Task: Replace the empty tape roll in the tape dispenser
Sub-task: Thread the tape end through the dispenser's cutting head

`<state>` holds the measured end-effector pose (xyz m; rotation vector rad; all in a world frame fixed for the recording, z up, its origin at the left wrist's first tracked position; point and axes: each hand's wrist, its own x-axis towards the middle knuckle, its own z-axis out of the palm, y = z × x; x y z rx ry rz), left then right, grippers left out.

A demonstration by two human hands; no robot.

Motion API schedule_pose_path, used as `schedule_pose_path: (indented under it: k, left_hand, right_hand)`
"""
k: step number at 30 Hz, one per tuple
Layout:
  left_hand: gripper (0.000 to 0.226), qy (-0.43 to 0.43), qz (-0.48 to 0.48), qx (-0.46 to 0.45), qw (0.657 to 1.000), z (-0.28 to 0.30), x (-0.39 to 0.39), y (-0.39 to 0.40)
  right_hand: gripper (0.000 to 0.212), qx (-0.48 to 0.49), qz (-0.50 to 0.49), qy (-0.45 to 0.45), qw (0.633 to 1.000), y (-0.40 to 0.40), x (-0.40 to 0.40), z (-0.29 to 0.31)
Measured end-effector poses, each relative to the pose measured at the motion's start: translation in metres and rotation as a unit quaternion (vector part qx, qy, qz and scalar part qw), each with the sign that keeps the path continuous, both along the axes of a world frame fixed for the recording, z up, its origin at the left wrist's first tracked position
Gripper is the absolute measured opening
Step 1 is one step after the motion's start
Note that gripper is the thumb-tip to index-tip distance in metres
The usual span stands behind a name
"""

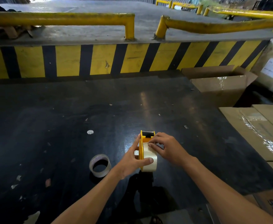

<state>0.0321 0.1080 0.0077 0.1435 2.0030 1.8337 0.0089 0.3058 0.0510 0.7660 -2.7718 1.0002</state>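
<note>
A yellow tape dispenser (144, 139) stands on the dark table (68, 118), with a full clear tape roll (149, 156) mounted on it. My left hand (132, 160) grips the dispenser from the left, thumb pressed on the roll's lower face. My right hand (166, 147) rests on the top of the roll, fingertips pinching at the tape's surface near the dispenser's front. An empty, nearly spent tape roll (99, 165) lies flat on the table to the left of my left wrist.
Taped cardboard boxes (261, 130) crowd the table's right side, with an open box (219, 84) behind them. A yellow-and-black striped wall (100, 60) with yellow railings (60, 19) runs along the table's far edge. Small tape scraps (90, 132) dot the tabletop.
</note>
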Motion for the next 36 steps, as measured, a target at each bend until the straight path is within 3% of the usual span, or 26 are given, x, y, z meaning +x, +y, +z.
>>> schedule_pose_path:
  k: [5,11,15,20,30,36]
  left_hand:
    - [0.106,0.013,0.002,0.010,1.000,-0.003,0.001,-0.002]
    - [0.097,0.044,0.017,-0.003,0.999,0.000,0.002,0.000]
    - [0.108,0.045,0.006,-0.052,0.998,-0.006,0.003,0.000]
    - [0.103,0.055,0.010,-0.029,0.998,-0.004,0.007,0.005]
    - [0.116,0.096,-0.046,-0.063,0.992,-0.003,0.014,0.008]
    - [0.107,0.084,-0.042,-0.035,0.995,0.004,0.014,0.015]
  right_hand:
    - [0.015,0.005,0.013,-0.010,1.000,0.002,0.003,-0.001]
    - [0.005,0.006,-0.031,0.061,0.998,-0.006,0.006,-0.001]
    - [0.003,0.007,-0.070,0.051,0.996,-0.008,0.003,0.005]
    - [0.007,-0.016,-0.094,0.025,0.995,-0.012,0.003,0.013]
    - [0.012,-0.075,-0.135,-0.038,0.987,-0.001,-0.006,0.032]
    - [0.010,-0.094,-0.153,-0.009,0.984,-0.004,-0.007,0.034]
